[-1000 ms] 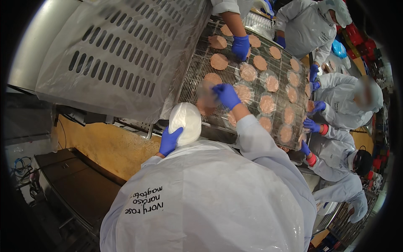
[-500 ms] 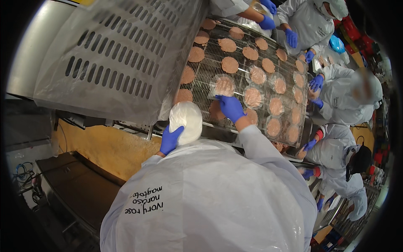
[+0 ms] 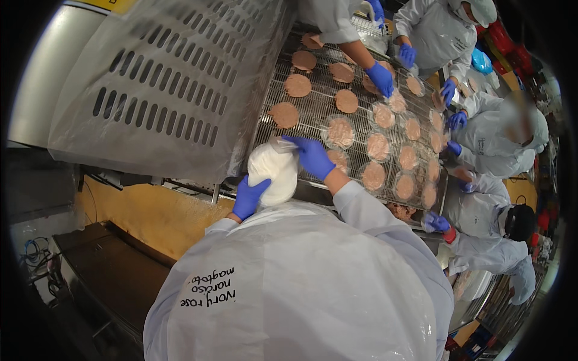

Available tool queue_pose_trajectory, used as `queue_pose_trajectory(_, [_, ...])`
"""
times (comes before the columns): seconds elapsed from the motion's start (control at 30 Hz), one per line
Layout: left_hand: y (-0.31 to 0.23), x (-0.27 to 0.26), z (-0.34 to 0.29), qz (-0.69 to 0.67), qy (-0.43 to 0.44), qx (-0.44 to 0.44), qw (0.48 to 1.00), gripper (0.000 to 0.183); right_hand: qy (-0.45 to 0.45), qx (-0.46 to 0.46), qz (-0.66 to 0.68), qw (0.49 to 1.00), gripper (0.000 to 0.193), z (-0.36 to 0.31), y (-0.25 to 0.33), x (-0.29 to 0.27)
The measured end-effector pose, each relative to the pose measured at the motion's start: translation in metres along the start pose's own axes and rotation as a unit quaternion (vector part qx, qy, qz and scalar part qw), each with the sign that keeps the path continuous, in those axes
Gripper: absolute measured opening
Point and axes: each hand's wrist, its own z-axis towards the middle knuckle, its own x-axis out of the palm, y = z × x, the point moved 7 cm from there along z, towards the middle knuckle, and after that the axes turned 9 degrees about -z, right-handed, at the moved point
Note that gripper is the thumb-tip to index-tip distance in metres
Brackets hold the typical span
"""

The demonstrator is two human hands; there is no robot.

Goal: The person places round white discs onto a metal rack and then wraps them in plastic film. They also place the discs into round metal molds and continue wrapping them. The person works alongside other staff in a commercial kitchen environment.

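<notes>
My left hand [image 3: 250, 197], in a blue glove, grips a stack of round white film sheets [image 3: 274, 171] close to my apron. At the top of that stack, my right hand [image 3: 313, 157] pinches a thin clear film sheet [image 3: 282, 143]. Just beyond lies a wire mesh conveyor belt [image 3: 313, 123] with rows of flat pink meat patties [image 3: 283, 115]. Clear film covers the patties nearer the right, such as the film-topped patty [image 3: 338, 132] beside my right hand. Patties at the far left lie bare.
A slotted metal cover [image 3: 162, 78] borders the belt on the left. Across the belt a co-worker's gloved hand [image 3: 380, 78] reaches over the patties. Several co-workers in white stand along the right side. A dark brown panel [image 3: 111, 265] stands at lower left.
My right hand has left a patty that now carries film and come back left to the stack. The patties have shifted rightward with the belt. A co-worker's hand has reached in over the patties.
</notes>
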Motion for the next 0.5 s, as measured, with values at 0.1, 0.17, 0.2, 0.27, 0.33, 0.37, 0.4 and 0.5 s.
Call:
queue_pose_trajectory(0.1, [0.014, -0.028, -0.006, -0.025, -0.03, -0.016, 0.999, 0.043, 0.016, 0.135, -0.043, 0.99, 0.026, 0.032, -0.002, -0.028])
queue_pose_trajectory(0.17, [0.023, -0.044, -0.005, 0.01, -0.029, 0.001, 1.0, 0.043, -0.056, 0.091, -0.162, 0.981, 0.028, 0.062, -0.022, -0.047])
queue_pose_trajectory(0.2, [0.022, -0.049, -0.006, 0.027, -0.03, 0.009, 0.999, 0.043, -0.131, 0.041, -0.161, 0.977, 0.028, 0.072, -0.019, -0.055])
queue_pose_trajectory(0.27, [0.023, -0.058, -0.004, 0.002, -0.035, -0.017, 0.999, 0.044, -0.275, -0.06, -0.156, 0.947, 0.03, 0.078, -0.011, -0.063])
queue_pose_trajectory(0.33, [0.022, -0.057, -0.003, -0.004, -0.031, -0.038, 0.999, 0.044, -0.156, 0.064, -0.139, 0.976, 0.03, 0.088, -0.041, -0.017])
queue_pose_trajectory(0.37, [0.018, -0.058, 0.001, 0.005, -0.026, -0.043, 0.999, 0.045, -0.098, 0.127, -0.126, 0.979, 0.03, 0.089, -0.064, 0.009])
queue_pose_trajectory(0.4, [0.014, -0.056, 0.006, 0.014, -0.018, -0.048, 0.999, 0.045, -0.244, -0.201, -0.287, 0.904, 0.031, 0.067, -0.05, 0.03])
queue_pose_trajectory(0.5, [0.005, -0.062, 0.001, 0.068, -0.021, -0.004, 0.997, 0.045, 0.055, 0.032, -0.244, 0.968, 0.031, 0.038, 0.0, 0.031])
